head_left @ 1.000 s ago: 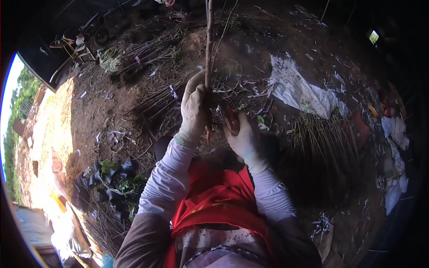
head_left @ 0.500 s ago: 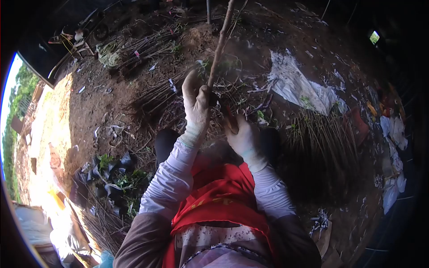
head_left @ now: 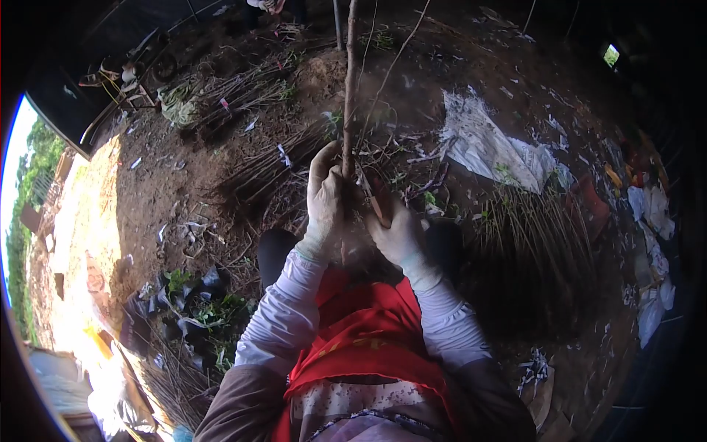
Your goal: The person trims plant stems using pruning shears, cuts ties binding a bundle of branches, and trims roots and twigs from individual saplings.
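Note:
My left hand, in a pale glove, is closed around a long brown woody stem. The stem stands nearly upright and runs out of view at the top; thin side shoots branch off to its right. In my gloved right hand is a cutting tool with an orange-brown handle and a narrow blade. Its blade points up and left, close beside the stem just right of my left fingers. Whether blade and stem touch, I cannot tell. My palm hides part of the handle.
Bundled thin stems lie to the right below a crumpled white sheet. More cut stems lie ahead on the soil. Dark bags with leafy plants sit at left. Another person's hand shows at the top.
The stem has swung from leaning right to nearly upright, and my left hand has lowered slightly. The tool's blade shows more clearly beside the stem. Another person's hand has appeared at the top.

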`<state>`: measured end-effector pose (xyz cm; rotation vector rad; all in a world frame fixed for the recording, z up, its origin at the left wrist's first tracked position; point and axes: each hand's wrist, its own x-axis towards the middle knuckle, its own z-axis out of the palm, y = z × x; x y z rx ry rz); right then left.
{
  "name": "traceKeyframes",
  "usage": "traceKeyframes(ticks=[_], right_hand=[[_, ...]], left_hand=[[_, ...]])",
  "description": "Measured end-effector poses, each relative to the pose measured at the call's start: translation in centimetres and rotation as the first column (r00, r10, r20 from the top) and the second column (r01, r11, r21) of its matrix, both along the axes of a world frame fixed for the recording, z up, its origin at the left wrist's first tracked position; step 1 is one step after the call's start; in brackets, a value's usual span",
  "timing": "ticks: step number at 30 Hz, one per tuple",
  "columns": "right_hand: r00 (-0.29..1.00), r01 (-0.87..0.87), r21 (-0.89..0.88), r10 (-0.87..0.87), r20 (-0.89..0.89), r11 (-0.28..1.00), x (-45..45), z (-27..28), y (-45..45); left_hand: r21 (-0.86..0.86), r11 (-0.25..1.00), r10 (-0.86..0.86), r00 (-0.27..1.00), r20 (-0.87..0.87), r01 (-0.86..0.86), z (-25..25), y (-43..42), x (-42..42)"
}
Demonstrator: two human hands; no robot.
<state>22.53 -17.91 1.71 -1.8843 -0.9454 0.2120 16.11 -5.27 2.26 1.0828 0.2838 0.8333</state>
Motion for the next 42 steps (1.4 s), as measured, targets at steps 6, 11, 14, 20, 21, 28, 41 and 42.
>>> traceKeyframes(ticks=[6,11,14,20,21,28,41,42], right_hand=[[0.996,0.002,-0.061,-0.007,-0.087,0.998,-0.4,-0.7,-0.2],[0.995,-0.002,0.003,0.002,-0.098,1.0,-0.3,-2.2,0.1],[0.928,-0.144,0.198,0.202,-0.312,0.969,-1.0,-1.9,0.0],[0.53,-0.181,0.388,0.422,-0.736,0.904,-2.0,-1.4,-0.6],[0.498,-0.161,0.417,0.438,-0.748,0.895,-2.2,-1.6,-0.6],[0.053,0.135,0.553,0.551,-0.833,0.822,-3.3,-3.9,-1.1],[0.998,0.016,-0.42,0.008,0.056,0.908,3.7,-5.8,-1.6],[1.0,0.012,-0.382,-0.006,0.018,0.924,3.4,-4.9,-1.4]], left_hand=[[0.026,0.999,0.037,0.999,-0.036,-0.036,-0.5,0.0,0.0],[-0.063,0.997,-0.044,0.999,-0.024,0.043,-0.6,-0.3,-0.3],[-0.069,0.994,-0.082,0.996,0.038,0.085,-1.0,-0.2,-0.3],[-0.168,0.97,-0.162,0.983,0.088,0.175,-0.9,-0.1,-0.2],[-0.177,0.962,-0.197,0.978,0.069,0.206,-0.9,0.0,-0.5],[-0.271,0.908,-0.344,0.938,-0.05,0.319,0.5,-0.3,-0.7],[-0.272,0.941,-0.227,0.971,-0.071,0.2,-2.4,1.0,-2.1],[-0.283,0.939,-0.226,0.971,-0.075,0.197,-2.1,0.7,-2.2]])
